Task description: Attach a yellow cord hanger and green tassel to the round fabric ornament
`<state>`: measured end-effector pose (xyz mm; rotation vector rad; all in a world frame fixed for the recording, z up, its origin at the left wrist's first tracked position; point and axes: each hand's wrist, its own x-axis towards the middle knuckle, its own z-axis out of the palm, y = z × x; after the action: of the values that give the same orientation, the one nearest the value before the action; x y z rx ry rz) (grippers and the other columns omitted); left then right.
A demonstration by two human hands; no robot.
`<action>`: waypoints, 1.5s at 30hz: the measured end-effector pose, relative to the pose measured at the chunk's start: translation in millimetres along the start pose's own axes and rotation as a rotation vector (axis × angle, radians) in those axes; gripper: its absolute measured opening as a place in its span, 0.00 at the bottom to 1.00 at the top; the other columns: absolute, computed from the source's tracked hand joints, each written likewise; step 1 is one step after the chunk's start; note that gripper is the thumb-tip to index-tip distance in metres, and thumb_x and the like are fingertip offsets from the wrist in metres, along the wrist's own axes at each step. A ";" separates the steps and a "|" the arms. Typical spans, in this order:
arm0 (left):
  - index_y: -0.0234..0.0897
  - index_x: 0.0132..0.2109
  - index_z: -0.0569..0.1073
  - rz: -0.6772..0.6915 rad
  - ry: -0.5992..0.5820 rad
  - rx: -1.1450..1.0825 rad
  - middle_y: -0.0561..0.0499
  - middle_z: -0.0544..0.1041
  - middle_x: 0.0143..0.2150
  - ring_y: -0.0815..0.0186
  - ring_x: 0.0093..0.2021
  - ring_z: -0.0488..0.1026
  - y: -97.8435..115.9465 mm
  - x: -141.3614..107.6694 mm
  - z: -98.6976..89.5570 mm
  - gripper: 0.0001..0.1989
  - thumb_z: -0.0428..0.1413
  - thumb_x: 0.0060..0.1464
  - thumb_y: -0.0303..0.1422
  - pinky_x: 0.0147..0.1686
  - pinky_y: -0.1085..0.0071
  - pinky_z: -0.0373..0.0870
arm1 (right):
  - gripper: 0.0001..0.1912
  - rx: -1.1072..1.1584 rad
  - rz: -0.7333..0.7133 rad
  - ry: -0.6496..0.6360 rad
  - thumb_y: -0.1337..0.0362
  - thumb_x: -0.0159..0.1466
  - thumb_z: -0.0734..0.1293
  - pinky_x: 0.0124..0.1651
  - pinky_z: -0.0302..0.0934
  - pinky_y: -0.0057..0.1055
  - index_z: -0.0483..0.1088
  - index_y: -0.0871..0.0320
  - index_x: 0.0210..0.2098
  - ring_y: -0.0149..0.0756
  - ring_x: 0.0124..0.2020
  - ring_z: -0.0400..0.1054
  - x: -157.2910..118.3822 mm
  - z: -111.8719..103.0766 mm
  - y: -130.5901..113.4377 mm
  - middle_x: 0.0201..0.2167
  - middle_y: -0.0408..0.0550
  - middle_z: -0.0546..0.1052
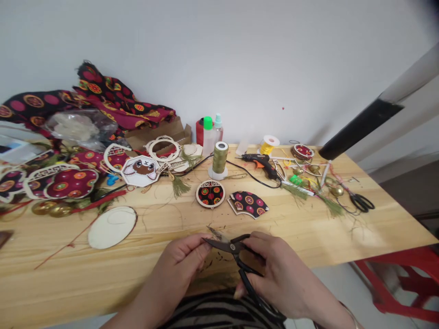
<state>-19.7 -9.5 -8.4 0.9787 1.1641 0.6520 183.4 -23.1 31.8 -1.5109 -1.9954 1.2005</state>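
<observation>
My right hand (274,269) holds black-handled scissors (233,247), their blades parted and pointing left. One blade tip reaches the fingertips of my left hand (185,256), which are pinched together; what they hold is too small to make out. Dark scraps lie on the wood below the blades. Just beyond my hands are a round wooden-framed ornament with patterned fabric (211,194) and a fan-shaped fabric piece (249,204) on a pale backing. A spool of green thread (220,158) stands upright behind the round ornament.
A glue gun (262,163) with its cord, a yellow thread spool (269,145) and a second pair of scissors (361,202) lie to the right. Left are an oval board (112,227), framed ornaments and bundled fabric (113,98). A red stool (401,278) stands beside the table.
</observation>
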 end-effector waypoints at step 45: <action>0.32 0.34 0.79 0.009 0.303 -0.295 0.62 0.54 0.17 0.76 0.18 0.47 8.3 6.6 -8.0 0.16 0.64 0.42 0.42 0.16 0.80 0.45 | 0.04 -0.143 -0.049 -0.304 0.66 0.51 0.71 0.24 0.49 0.24 0.72 0.56 0.27 0.26 0.22 0.58 -17.8 -13.9 16.6 0.22 0.37 0.74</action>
<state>-24.9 2.1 -4.6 0.6491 1.2829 0.9734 209.7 -32.6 30.0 -1.4023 -2.3445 1.3613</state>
